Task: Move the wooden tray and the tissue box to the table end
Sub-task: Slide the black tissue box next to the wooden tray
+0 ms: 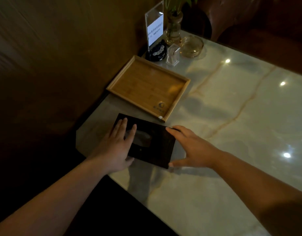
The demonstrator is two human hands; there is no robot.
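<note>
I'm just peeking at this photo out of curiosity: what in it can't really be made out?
Head view only:
- Tissue box: its left part is covered by the left hand; dim light hides the tissue in the opening.
- Card in the acrylic sign stand: print too small and blurred to read.
- Wooden tray: corner logo too blurred to read.
- Right hand: whether it actually grips the box is unclear.

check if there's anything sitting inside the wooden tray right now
No, the wooden tray shows only its bare floor with a printed logo near one corner, while the tissue box lies outside it on the table.
</note>
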